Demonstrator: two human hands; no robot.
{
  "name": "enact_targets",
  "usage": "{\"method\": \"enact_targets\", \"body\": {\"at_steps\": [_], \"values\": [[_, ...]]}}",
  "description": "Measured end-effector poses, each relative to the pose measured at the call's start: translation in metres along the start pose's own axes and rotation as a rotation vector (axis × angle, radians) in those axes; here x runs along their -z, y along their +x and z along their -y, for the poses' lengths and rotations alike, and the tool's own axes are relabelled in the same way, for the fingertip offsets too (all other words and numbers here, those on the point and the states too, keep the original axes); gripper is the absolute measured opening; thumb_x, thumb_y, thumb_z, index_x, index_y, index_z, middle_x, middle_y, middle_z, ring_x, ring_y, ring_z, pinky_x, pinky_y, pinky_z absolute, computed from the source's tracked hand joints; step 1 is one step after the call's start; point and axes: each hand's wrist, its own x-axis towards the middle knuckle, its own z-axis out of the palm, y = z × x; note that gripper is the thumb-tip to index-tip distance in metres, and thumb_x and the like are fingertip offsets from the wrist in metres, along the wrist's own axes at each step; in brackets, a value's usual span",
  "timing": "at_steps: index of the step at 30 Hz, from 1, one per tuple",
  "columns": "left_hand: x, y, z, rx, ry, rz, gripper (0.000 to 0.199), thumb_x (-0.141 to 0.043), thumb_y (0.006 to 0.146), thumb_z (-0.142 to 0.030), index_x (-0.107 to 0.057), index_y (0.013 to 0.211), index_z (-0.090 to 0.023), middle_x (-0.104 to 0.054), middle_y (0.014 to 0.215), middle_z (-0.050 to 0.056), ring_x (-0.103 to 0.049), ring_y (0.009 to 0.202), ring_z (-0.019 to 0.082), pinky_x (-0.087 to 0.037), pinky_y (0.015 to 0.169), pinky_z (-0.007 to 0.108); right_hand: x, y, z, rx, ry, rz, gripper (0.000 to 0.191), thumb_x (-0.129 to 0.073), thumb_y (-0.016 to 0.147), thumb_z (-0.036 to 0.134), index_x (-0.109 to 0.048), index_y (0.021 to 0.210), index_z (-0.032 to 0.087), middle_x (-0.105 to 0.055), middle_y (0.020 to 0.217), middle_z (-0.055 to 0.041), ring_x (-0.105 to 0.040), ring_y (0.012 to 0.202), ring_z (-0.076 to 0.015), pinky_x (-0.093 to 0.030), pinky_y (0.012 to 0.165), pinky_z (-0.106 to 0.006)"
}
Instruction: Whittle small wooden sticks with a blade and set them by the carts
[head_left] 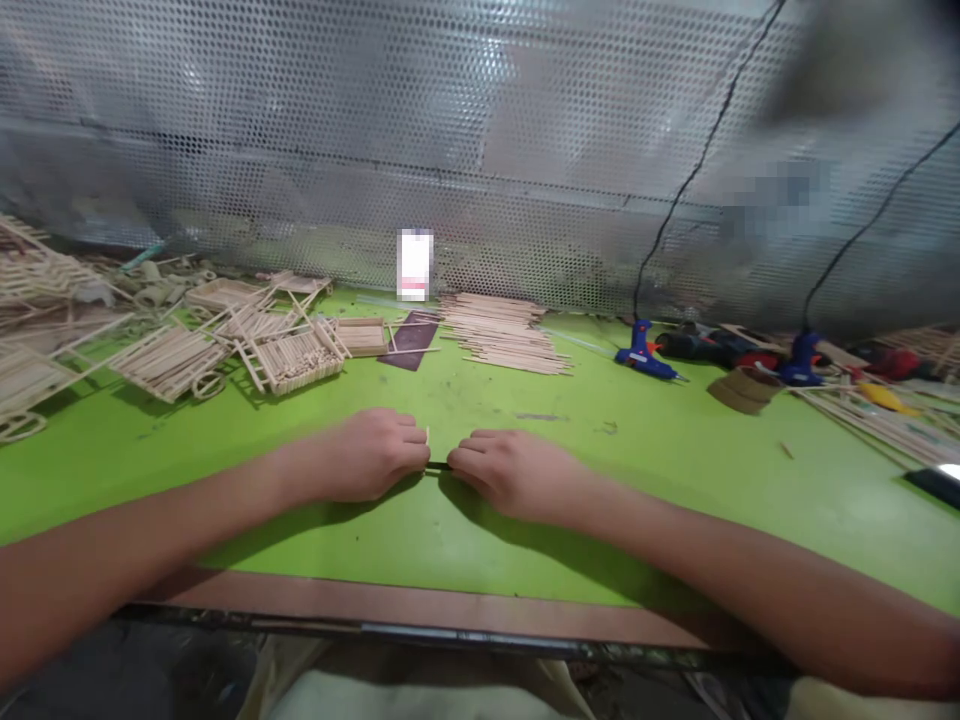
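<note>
Hands: your left hand [367, 455] and right hand [517, 475] curl closed on a thin strip [438, 466], its ends hidden;
Container: stick tray [360, 336] beyond, inside unclear;

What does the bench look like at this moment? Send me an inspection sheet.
Surface: green work bench, brown strip along the near edge.
Job's things: thin stick, partly dark, between both hands.
Clutter: wooden-stick miniature carts at left, pile of sticks at centre, blue glue guns at right.
Hands: left hand and right hand meet at the stick, fingers curled on it.
Cables: black cables rise from the glue guns.
Surroundings: perforated metal sheet behind the bench.
</note>
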Motion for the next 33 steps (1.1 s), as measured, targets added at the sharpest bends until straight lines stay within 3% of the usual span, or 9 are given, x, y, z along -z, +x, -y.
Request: {"method": "enact_targets", "body": {"at_steps": [6, 15, 17, 20, 22, 24, 28, 33], "values": [[0.005, -0.004, 0.002, 0.008, -0.015, -0.011, 0.020, -0.064, 0.094, -0.009, -0.060, 0.076, -0.018, -0.066, 0.078, 0.001, -0.056, 0.070, 0.018, -0.038, 0.065, 0.034, -0.001, 0.007, 0.001, -0.028, 0.018, -0.017, 0.018, -0.052, 0.103, 0.016, -0.061, 0.087, 0.018, -0.067, 0.082, -0.0029, -0.054, 0.070, -0.0147, -0.033, 0.064, -0.029], [0.009, -0.025, 0.013, 0.031, 0.045, 0.008, 0.018, -0.059, 0.098, -0.020, -0.063, 0.080, -0.019, -0.064, 0.075, 0.002, -0.055, 0.068, 0.018, -0.038, 0.063, 0.035, -0.003, 0.029, 0.012, -0.018, -0.141, 0.100, 0.012, -0.053, 0.102, 0.015, -0.064, 0.101, 0.016, -0.072, 0.091, -0.0069, -0.064, 0.080, -0.0191, -0.041, 0.069, -0.031], [0.005, -0.028, 0.018, 0.059, 0.023, -0.029, 0.016, -0.053, 0.100, -0.020, -0.066, 0.090, -0.018, -0.066, 0.078, 0.002, -0.057, 0.068, 0.018, -0.042, 0.066, 0.034, 0.000, 0.029, 0.014, 0.001, -0.175, 0.100, 0.013, -0.052, 0.102, 0.016, -0.065, 0.105, 0.016, -0.073, 0.092, -0.0073, -0.065, 0.084, -0.0206, -0.043, 0.071, -0.032], [-0.003, -0.031, 0.025, 0.112, 0.049, -0.146, 0.030, -0.046, 0.100, -0.011, -0.062, 0.125, -0.016, -0.072, 0.104, 0.008, -0.065, 0.084, 0.020, -0.048, 0.074, 0.033, 0.006, 0.026, 0.017, 0.004, -0.197, 0.072, 0.015, -0.050, 0.102, 0.017, -0.064, 0.109, 0.016, -0.073, 0.093, -0.0077, -0.066, 0.087, -0.0218, -0.045, 0.072, -0.032], [-0.006, -0.032, 0.028, 0.072, 0.114, -0.186, 0.038, -0.049, 0.100, -0.011, -0.057, 0.136, -0.018, -0.070, 0.118, 0.012, -0.067, 0.096, 0.023, -0.050, 0.077, 0.034, 0.010, 0.024, 0.018, -0.020, -0.189, 0.031, 0.018, -0.047, 0.105, 0.019, -0.064, 0.110, 0.016, -0.074, 0.094, -0.0081, -0.065, 0.088, -0.0218, -0.046, 0.072, -0.033], [-0.008, -0.031, 0.028, 0.023, 0.154, -0.208, 0.034, -0.055, 0.099, -0.016, -0.058, 0.133, -0.019, -0.069, 0.120, 0.012, -0.067, 0.099, 0.024, -0.051, 0.078, 0.035, 0.013, 0.021, 0.018, -0.043, -0.153, -0.025, 0.022, -0.044, 0.108, 0.023, -0.064, 0.110, 0.017, -0.074, 0.095, -0.0082, -0.065, 0.087, -0.0214, -0.045, 0.072, -0.033], [-0.006, -0.026, 0.025, -0.022, 0.125, -0.258, 0.012, -0.059, 0.100, -0.021, -0.065, 0.110, -0.018, -0.071, 0.100, 0.007, -0.066, 0.086, 0.021, -0.048, 0.072, 0.032, 0.014, 0.016, 0.016, -0.078, 0.001, -0.154, 0.025, -0.044, 0.109, 0.027, -0.067, 0.108, 0.018, -0.073, 0.092, -0.0065, -0.064, 0.082, -0.0187, -0.044, 0.072, -0.031], [0.001, -0.022, 0.020, -0.007, 0.079, -0.242, 0.017, -0.051, 0.104, -0.022, -0.065, 0.095, -0.017, -0.068, 0.084, 0.004, -0.060, 0.070, 0.017, -0.041, 0.062, 0.031, 0.009, 0.011, 0.010, -0.092, 0.127, -0.313, 0.021, -0.049, 0.107, 0.027, -0.067, 0.106, 0.017, -0.072, 0.089, -0.0066, -0.062, 0.077, -0.0177, -0.043, 0.069, -0.030]]}}
